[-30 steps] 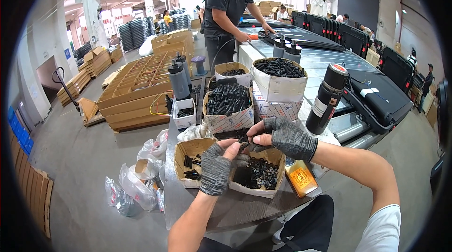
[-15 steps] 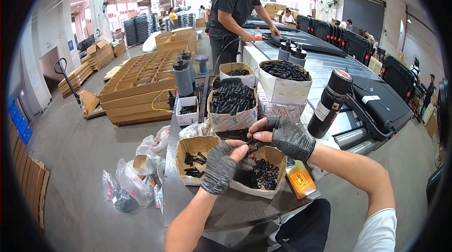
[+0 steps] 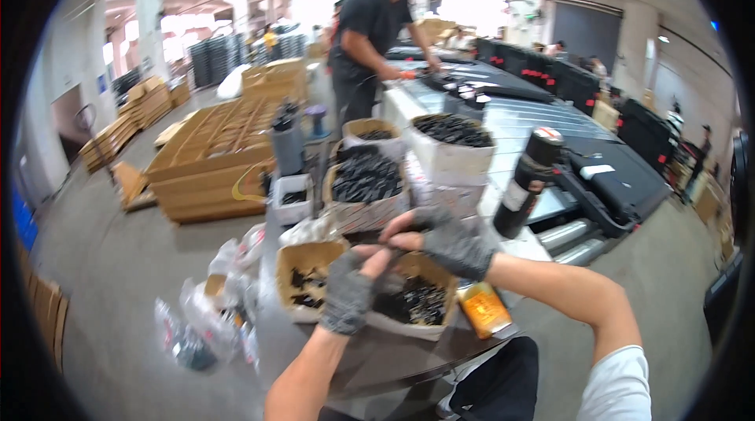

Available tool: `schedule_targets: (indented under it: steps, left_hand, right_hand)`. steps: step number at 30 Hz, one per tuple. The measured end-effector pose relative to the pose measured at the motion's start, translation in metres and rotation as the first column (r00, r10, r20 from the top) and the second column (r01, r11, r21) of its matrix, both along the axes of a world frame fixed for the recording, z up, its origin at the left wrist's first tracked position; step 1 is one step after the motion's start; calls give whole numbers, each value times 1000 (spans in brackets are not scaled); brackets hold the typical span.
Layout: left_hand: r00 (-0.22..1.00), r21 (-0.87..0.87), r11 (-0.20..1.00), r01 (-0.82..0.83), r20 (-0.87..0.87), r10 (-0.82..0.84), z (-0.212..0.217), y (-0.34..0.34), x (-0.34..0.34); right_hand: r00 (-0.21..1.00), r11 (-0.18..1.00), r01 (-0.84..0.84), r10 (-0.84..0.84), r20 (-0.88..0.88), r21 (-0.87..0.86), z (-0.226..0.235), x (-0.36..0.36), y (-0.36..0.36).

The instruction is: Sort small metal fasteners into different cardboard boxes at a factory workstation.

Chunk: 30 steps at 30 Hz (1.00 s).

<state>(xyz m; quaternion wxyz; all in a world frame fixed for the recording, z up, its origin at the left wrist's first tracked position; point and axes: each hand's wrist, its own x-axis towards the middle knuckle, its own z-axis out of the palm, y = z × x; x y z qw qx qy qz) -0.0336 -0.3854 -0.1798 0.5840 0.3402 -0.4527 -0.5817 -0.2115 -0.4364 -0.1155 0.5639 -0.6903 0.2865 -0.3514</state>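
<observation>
My left hand (image 3: 350,289) and my right hand (image 3: 454,245), both in grey fingerless knit gloves, meet fingertip to fingertip above the open cartons. Both are closed, pinching a small black part between them; blur and fingers hide most of its shape. Directly below is a carton (image 3: 409,330) of small black rings, partly covered by my left hand. Beside it on the left, another carton (image 3: 289,295) holds a few short black pieces. Just behind my hands, a fuller carton (image 3: 363,218) is heaped with black parts.
A tall white tub (image 3: 452,153) of black parts stands behind, near a black cylinder (image 3: 522,194). An orange-yellow pack (image 3: 485,311) lies at the table's right edge. Plastic bags (image 3: 212,315) are at left. A co-worker (image 3: 366,39) works at the roller conveyor (image 3: 503,114).
The whole view has shifted and blurred, with the scene sliding left. My hands stay together over the cartons, still pinching the small part.
</observation>
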Motion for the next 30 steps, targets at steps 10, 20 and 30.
schedule_targets:
  steps: [10, 20, 30]
  left_hand:
    - [983, 21, 1000, 11, -181, -7, -5, 1, 3]
    - [997, -2, 999, -34, -65, 34, -9, -3, 3]
    - [1000, -56, 998, 7, -23, -8, -2, 1, 2]
  right_hand:
    - [989, 980, 48, -74, -130, -191, 5, 4, -1]
    - [995, 1000, 8, -11, -103, -26, 9, -5, -5]
    - [977, 979, -100, 129, -167, 176, 17, -8, -6]
